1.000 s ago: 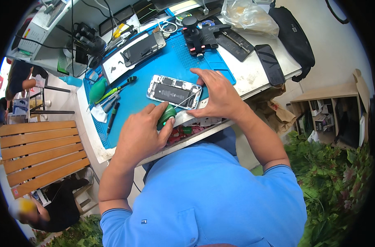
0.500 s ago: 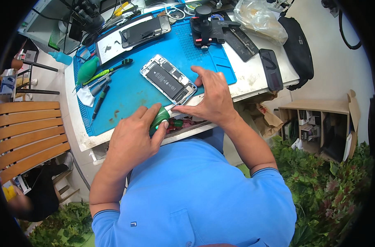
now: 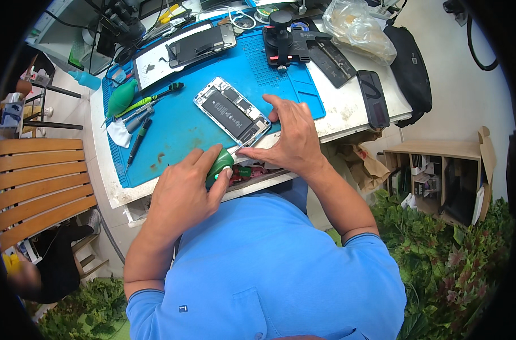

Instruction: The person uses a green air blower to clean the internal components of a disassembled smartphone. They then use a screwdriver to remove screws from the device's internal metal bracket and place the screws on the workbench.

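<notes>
An opened smartphone (image 3: 231, 116) lies slanted at the front of the blue mat, its screen off and its dark battery and circuit parts bare. My right hand (image 3: 295, 136) grips its near end, with the thumb by the lower corner and curled fingertips at the right edge; the index finger stands raised. In my left hand (image 3: 184, 184) is a green rounded thing (image 3: 219, 167) with a pale narrow tip directed at the phone's near end. Much of its body is hidden by my fingers, so its kind is unclear. I cannot tell whether the tip touches the phone.
On the blue mat (image 3: 181, 122) are a green air blower (image 3: 122, 97), a green-black screwdriver (image 3: 139, 141), other hand tools and a detached screen (image 3: 201, 45). A black clamp holder (image 3: 283, 42) stands farther back. A dark phone (image 3: 373, 96) and a black pouch (image 3: 408, 73) lie on the right.
The view has shifted very slightly. Both hands, the phone and the green thing keep almost the same places.
</notes>
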A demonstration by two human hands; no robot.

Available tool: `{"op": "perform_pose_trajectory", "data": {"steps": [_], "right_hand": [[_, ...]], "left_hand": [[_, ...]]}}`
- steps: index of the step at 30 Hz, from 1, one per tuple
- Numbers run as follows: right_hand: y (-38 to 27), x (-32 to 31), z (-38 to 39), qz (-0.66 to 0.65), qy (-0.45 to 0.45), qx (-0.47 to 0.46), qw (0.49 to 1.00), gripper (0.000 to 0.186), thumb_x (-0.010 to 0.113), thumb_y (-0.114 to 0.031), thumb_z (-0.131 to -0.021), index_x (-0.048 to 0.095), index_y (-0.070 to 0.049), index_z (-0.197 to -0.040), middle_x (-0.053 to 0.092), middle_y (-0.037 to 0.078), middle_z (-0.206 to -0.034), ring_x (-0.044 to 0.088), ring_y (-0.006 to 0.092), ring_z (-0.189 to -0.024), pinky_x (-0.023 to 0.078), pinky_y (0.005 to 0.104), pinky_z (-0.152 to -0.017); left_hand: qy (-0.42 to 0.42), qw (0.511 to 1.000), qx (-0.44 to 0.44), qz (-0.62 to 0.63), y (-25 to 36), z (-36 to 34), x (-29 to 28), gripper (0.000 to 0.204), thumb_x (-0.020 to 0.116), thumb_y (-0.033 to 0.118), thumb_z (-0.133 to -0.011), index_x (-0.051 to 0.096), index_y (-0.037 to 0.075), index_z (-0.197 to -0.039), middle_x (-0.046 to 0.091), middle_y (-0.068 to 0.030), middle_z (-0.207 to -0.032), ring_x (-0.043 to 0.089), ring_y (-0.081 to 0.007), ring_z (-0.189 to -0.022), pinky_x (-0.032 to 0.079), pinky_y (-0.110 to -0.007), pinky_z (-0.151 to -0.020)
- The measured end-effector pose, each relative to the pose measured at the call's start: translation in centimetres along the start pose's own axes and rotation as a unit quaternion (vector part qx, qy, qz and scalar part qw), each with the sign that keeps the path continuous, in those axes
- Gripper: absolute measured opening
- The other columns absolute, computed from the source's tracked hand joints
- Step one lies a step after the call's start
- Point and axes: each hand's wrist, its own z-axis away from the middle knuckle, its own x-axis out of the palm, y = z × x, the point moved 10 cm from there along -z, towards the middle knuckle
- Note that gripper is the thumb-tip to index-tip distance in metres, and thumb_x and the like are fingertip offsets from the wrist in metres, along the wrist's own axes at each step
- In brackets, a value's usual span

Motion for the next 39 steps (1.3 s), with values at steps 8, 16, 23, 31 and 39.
{"op": "perform_pose_trajectory", "data": {"steps": [8,16,23,31,39], "right_hand": [[-0.04,0.00,0.05,0.001,-0.003,-0.001,1.000,0.114,0.102,-0.072,-0.068,0.064,0.002,-0.146,0.066,0.007,-0.095,0.065,0.0216,-0.086,0.045,0.0417,-0.085],[0.24,0.22,0.22,-0.002,-0.007,0.007,1.000,0.115,0.103,-0.071,-0.067,0.064,0.002,-0.147,0.066,0.007,-0.095,0.065,0.0214,-0.086,0.045,0.0414,-0.086],[0.20,0.20,0.16,-0.005,-0.003,0.001,1.000,0.115,0.103,-0.071,-0.067,0.064,0.002,-0.147,0.066,0.007,-0.095,0.065,0.0216,-0.086,0.045,0.0417,-0.086],[0.26,0.30,0.20,0.000,-0.007,0.001,1.000,0.116,0.102,-0.073,-0.068,0.064,0.003,-0.147,0.065,0.007,-0.094,0.065,0.0221,-0.086,0.045,0.0421,-0.086],[0.40,0.31,0.26,0.002,-0.002,0.003,1.000,0.118,0.105,-0.072,-0.064,0.065,0.000,-0.148,0.066,0.004,-0.097,0.062,0.0181,-0.084,0.046,0.0392,-0.086]], "left_hand": [[0.013,1.000,-0.010,0.008,-0.37,-0.03,0.21,0.044,0.077,0.030,-0.105,0.076,0.004,-0.141,0.075,-0.0191,-0.099,0.076,-0.0423,-0.082,0.059,-0.051,-0.074],[0.008,1.000,0.000,0.002,-0.08,0.10,-0.35,0.046,0.076,0.030,-0.105,0.076,0.000,-0.140,0.075,-0.0192,-0.100,0.076,-0.0415,-0.076,0.062,-0.052,-0.072],[0.007,1.000,0.011,0.007,-0.04,0.15,-0.11,0.045,0.076,0.030,-0.105,0.076,0.001,-0.140,0.076,-0.0196,-0.101,0.077,-0.0423,-0.077,0.062,-0.053,-0.072],[0.000,1.000,0.001,0.005,-0.09,-0.17,0.10,0.045,0.075,0.031,-0.106,0.076,0.001,-0.140,0.076,-0.0196,-0.102,0.077,-0.0434,-0.079,0.062,-0.053,-0.073],[0.014,1.000,-0.007,0.003,-0.60,-0.45,-0.07,0.046,0.075,0.031,-0.106,0.076,0.001,-0.141,0.076,-0.0197,-0.102,0.078,-0.0414,-0.080,0.062,-0.052,-0.074]]}}
